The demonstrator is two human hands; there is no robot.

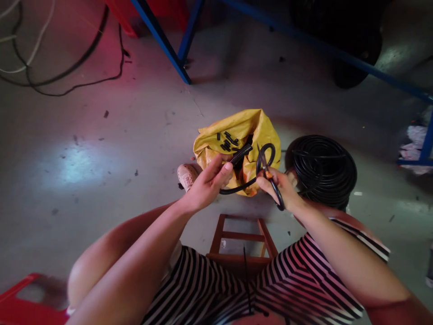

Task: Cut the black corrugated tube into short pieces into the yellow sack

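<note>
My left hand point(213, 180) is closed on a short, ribbed black tube point(241, 154), which points up and to the right over the yellow bag point(267, 124). In my right hand point(282, 183) is a pair of scissors point(269, 174) with black and orange handles, blades pointing away from me. A smooth black hose point(241, 187) runs from beneath my left hand to a loop by the scissors. Whether the blades touch the hose I cannot tell. Several short black tube pieces point(227, 143) lie on the bag.
To the right, a large coil of black hose point(323, 167) rests on the floor. A wooden stool point(243, 235) stands between my legs. Blue metal frame legs point(184, 58) stand ahead, with loose cables point(77, 85) at upper left. A red stool point(20, 298) is at lower left.
</note>
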